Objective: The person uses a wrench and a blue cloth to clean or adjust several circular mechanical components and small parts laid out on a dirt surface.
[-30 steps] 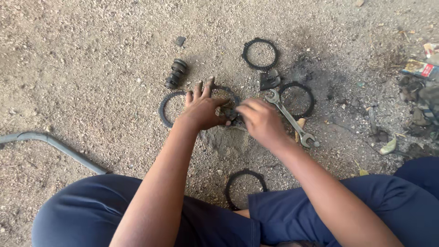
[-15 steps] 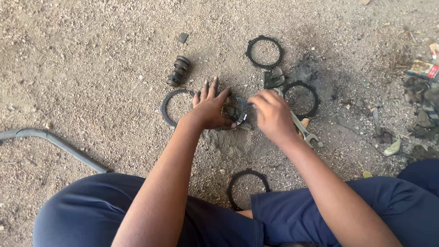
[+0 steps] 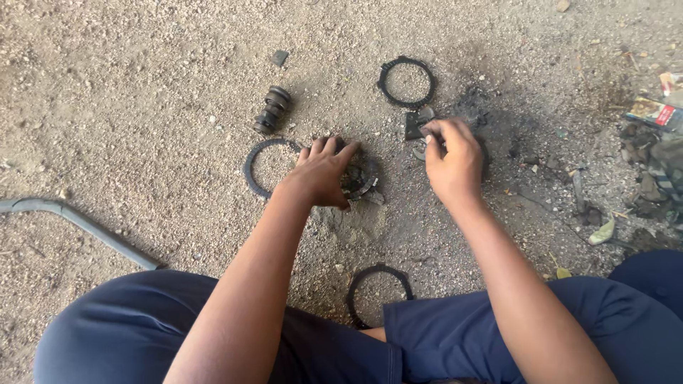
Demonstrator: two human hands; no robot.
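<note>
- The left hand (image 3: 321, 173) rests palm down, fingers spread, on a dark, greasy round part (image 3: 358, 179) lying on the gravel ground (image 3: 142, 107); it presses on it rather than closing round it.
- The right hand (image 3: 449, 158) has its fingertips pinched narrowly on a small dark metal piece (image 3: 415, 126) just ahead of it; whether the piece is lifted clear I cannot tell.
- Judgement: both parts look like rigid metal, fairly heavy for their size and slick with oil, so a grip on the round part's outer rim would hold better than its flat face; the small piece wants a firm fingertip pinch.
- A thin toothed ring (image 3: 260, 167) lies partly under the left hand, on its outer side; such rings look stiff but light, best taken by the edge.
- Another ring (image 3: 406, 82) sits beyond the right hand, and 1 more (image 3: 378, 293) lies near the person's legs, between the 2 forearms.
- A ribbed black cylinder (image 3: 272, 109) stands beyond the left hand, well apart.
- A bent grey pipe (image 3: 78, 224) lies far to the left hand's outer side; litter (image 3: 654, 112) lies far to the right.
- Nothing stands between the hands and their parts; loose grit may cling to oily surfaces.
</note>
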